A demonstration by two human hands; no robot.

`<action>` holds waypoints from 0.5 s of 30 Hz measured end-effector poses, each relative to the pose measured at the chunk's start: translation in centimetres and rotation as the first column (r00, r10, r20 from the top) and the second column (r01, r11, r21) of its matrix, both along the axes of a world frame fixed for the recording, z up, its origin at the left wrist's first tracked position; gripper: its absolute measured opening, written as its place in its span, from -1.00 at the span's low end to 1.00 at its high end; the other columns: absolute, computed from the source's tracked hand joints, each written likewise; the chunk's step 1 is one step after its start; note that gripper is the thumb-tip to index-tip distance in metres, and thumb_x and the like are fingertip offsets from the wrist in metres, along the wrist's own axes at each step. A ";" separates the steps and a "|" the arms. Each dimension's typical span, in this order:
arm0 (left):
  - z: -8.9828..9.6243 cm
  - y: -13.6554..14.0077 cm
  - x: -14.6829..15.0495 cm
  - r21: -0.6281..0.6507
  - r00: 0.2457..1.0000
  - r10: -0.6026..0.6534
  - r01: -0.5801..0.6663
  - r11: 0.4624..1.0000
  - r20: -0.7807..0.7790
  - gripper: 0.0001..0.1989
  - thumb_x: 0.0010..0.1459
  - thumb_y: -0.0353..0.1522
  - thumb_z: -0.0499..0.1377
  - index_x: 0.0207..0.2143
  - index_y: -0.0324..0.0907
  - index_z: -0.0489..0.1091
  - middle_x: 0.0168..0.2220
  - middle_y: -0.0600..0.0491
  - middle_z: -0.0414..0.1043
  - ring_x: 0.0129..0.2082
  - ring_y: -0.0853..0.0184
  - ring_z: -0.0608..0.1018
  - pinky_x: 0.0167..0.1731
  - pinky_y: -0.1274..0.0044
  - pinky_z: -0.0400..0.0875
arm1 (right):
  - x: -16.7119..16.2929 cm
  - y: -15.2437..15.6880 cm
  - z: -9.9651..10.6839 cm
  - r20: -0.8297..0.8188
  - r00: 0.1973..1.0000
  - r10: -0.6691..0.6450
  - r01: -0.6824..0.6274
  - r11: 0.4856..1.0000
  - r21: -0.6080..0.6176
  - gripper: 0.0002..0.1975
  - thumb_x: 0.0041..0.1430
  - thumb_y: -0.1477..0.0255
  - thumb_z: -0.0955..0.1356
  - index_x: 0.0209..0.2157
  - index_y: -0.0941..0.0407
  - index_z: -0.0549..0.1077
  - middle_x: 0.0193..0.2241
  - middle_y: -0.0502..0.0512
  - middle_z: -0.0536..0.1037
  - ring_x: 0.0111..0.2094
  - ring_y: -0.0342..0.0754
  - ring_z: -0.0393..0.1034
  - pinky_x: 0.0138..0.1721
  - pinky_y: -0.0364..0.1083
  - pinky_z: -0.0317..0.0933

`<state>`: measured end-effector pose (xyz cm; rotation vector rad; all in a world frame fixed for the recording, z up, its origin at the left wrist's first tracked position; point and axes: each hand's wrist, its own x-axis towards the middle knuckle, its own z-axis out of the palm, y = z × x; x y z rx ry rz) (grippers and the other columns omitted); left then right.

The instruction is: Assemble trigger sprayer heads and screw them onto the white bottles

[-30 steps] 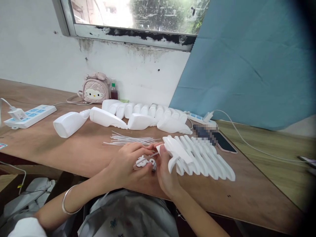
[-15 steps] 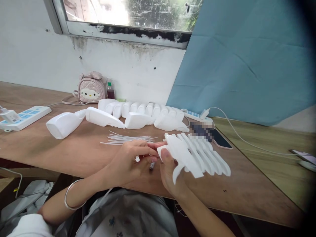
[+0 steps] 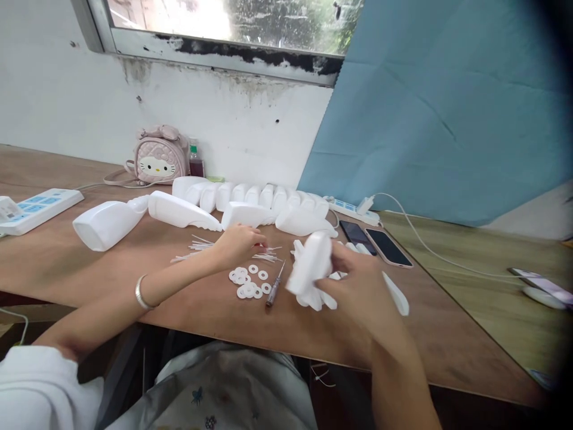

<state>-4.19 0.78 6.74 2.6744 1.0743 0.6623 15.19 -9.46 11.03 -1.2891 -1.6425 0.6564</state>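
My left hand (image 3: pixel 239 243) is over a loose bundle of thin white tubes (image 3: pixel 201 245), its fingertips pinched down at their right ends. Whether a tube is between those fingers is hidden. My right hand (image 3: pixel 358 289) grips a white plastic piece (image 3: pixel 312 263), slightly blurred, between thumb and fingers. Beneath and behind it lie more white curved plastic parts (image 3: pixel 396 295), partly covered by the hand. Between the two hands are several flat white washers (image 3: pixel 248 291) and a small screwdriver (image 3: pixel 274 288) with a clear handle.
White bottles (image 3: pixel 185 212) lie in rows along the back. Two phones (image 3: pixel 388 247) rest at the right near a power strip (image 3: pixel 351 209). Another power strip (image 3: pixel 45 209) is at the left. A pink bag (image 3: pixel 159 155) and a small dark-liquid bottle (image 3: pixel 196 161) stand by the wall.
My hands have come apart. The left moved forward to the tubes; the right turned and shifted right, with a white piece in it. The washers and whole screwdriver are now uncovered.
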 end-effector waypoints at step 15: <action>-0.2 -3.1 -1.6 -0.544 0.890 0.116 0.162 0.823 0.440 -0.64 0.13 -0.16 -0.01 -0.22 -0.20 0.40 -0.37 0.03 0.42 -0.40 0.33 0.43 -0.42 0.56 0.27 | -4.2 1.7 -4.0 0.677 0.736 -0.008 -0.040 0.998 0.055 -0.91 0.05 0.39 0.27 -0.42 0.14 0.32 -0.45 0.09 0.47 -0.47 -0.04 0.33 -0.50 -0.13 -0.01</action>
